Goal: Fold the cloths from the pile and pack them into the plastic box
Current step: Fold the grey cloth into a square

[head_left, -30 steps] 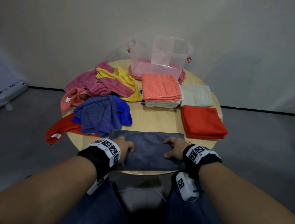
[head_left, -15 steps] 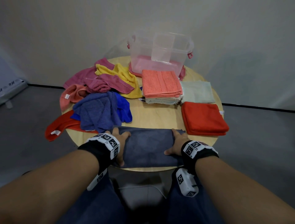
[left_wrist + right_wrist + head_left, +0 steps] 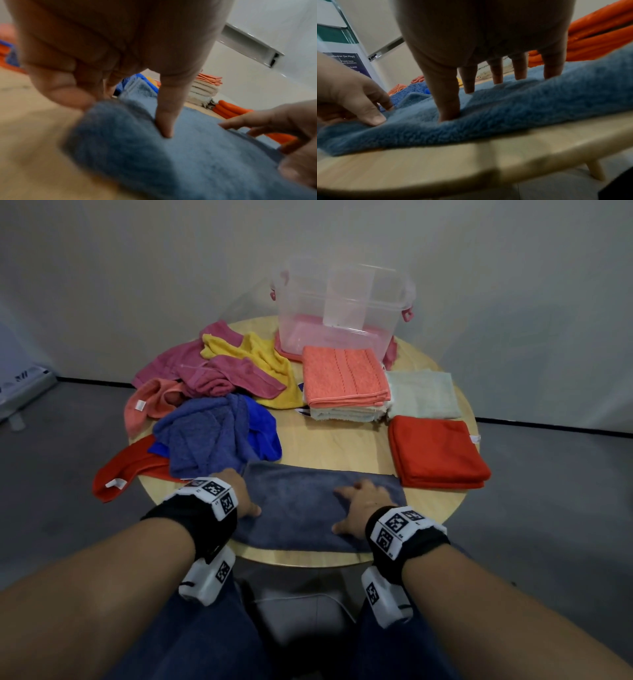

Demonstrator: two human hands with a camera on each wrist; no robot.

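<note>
Both the left hand (image 3: 239, 498) and right hand (image 3: 363, 505) are pressing flat, fingers extended, on the grey-blue cloth (image 3: 301, 505) lying on the counter (image 3: 329, 446).

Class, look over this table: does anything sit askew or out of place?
Yes. A red cloth in the unfolded pile droops over the table's left edge and could slip off. The grey-blue cloth under both hands also overhangs the near edge slightly.

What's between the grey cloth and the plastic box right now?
In the head view, bare tabletop lies beyond the grey cloth, then the folded coral cloth on a cream one, right against the plastic box.
</note>
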